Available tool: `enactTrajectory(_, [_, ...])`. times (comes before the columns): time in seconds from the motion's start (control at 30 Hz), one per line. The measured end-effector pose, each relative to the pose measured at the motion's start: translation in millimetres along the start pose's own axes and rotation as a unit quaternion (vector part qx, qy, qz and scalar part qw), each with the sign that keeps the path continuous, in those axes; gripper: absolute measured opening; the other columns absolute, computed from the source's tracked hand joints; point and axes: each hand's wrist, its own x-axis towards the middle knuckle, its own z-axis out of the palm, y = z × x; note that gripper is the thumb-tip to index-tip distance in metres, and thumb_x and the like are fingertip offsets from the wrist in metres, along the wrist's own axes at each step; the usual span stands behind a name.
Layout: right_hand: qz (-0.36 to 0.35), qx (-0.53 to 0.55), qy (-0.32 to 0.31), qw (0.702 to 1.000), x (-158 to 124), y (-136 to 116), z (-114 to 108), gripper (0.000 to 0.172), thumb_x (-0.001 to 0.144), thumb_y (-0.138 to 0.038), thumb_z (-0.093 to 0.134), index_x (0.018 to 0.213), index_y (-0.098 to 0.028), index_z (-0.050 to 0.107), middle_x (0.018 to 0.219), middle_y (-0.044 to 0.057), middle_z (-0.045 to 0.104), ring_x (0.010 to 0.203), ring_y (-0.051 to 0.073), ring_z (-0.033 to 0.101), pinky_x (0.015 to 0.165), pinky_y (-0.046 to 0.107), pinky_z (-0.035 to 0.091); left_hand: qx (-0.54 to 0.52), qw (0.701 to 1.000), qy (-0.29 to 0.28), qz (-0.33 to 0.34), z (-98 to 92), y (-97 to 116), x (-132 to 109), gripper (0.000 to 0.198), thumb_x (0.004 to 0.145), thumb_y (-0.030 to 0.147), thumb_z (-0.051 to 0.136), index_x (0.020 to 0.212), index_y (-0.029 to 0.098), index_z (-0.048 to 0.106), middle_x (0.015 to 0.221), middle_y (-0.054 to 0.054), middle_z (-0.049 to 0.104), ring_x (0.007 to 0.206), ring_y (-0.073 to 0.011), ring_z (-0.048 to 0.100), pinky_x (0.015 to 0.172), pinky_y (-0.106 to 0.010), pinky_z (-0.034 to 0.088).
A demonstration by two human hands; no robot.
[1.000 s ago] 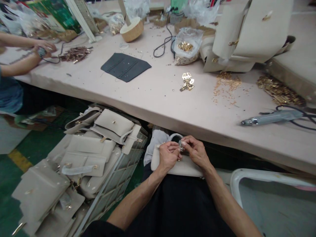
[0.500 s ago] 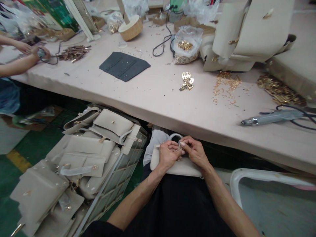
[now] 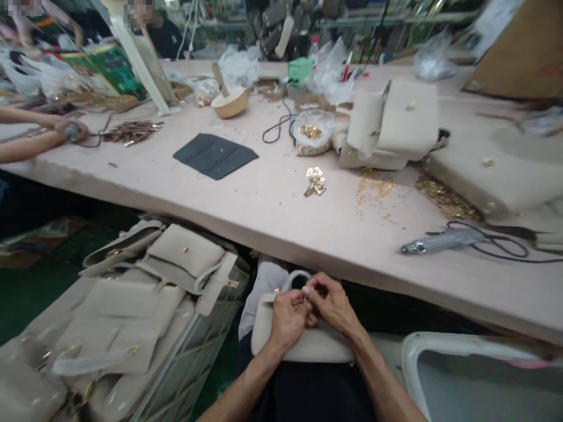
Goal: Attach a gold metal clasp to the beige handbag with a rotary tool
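Observation:
A cream handbag (image 3: 316, 347) lies across my lap, its pale, looped handle (image 3: 299, 275) rising just behind my fingers. Both hands meet over the top of the bag. My right hand (image 3: 332, 305) pinches the near end of the handle between thumb and forefinger. Closed against the same spot, my left hand (image 3: 288, 316) has its fingertips touching those of the right. The exact piece between the fingertips is small and mostly hidden.
To the left, a crate (image 3: 211, 351) is heaped with cream handbags (image 3: 118, 310). The table holds an electric screwdriver (image 3: 440, 241), gold plates (image 3: 315, 181), small screws (image 3: 373, 184) and a black sheet (image 3: 215, 155). A white tub (image 3: 411, 363) stands right. A co-worker's hands (image 3: 65, 132) work far left.
The head view has tilted up, so more of the room behind the table shows and everything sits lower. My hands stay together at the handle, the fingertips drawn closer.

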Motion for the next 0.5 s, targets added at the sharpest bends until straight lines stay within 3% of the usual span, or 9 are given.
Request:
enactTrajectory(0.13, [0.017, -0.03, 0.035, 0.999, 4, -6, 3, 0.026, 0.086, -0.04, 0.069, 0.072, -0.019, 0.064, 0.069, -0.001, 0.057, 0.064, 0.015, 0.052, 0.058, 0.027, 0.039, 0.003, 1.0, -0.018, 0.001, -4.2, -8, 3, 0.035, 0.083, 0.048, 0.074, 0.081, 0.014, 0.07, 0.058, -0.006, 0.071, 0.045, -0.0161, 0.065, 0.047, -0.023, 0.053])
enactTrajectory(0.37, [0.057, 0.049, 0.037, 0.996, 9, 4, 12, 0.027, 0.076, -0.037, 0.071, 0.06, -0.018, 0.061, 0.066, -0.001, 0.057, 0.055, 0.013, 0.051, 0.051, 0.025, 0.034, 0.019, 1.0, -0.001, -0.021, -7.4, -17, 6, 0.051, 0.076, 0.066, 0.074, 0.071, 0.015, 0.071, 0.05, -0.006, 0.068, 0.04, -0.0162, 0.063, 0.043, -0.021, 0.049])
enactTrajectory(0.5, [0.07, -0.026, 0.043, 0.996, 10, 1, 13, 0.024, 0.078, -0.032, 0.067, 0.06, -0.018, 0.06, 0.066, 0.001, 0.058, 0.058, 0.015, 0.053, 0.055, 0.027, 0.035, 0.009, 0.999, 0.014, -0.036, -6.0, -28, 11, 0.056, 0.071, 0.07, 0.075, 0.067, 0.015, 0.069, 0.045, -0.006, 0.064, 0.035, -0.0148, 0.058, 0.038, -0.02, 0.043])
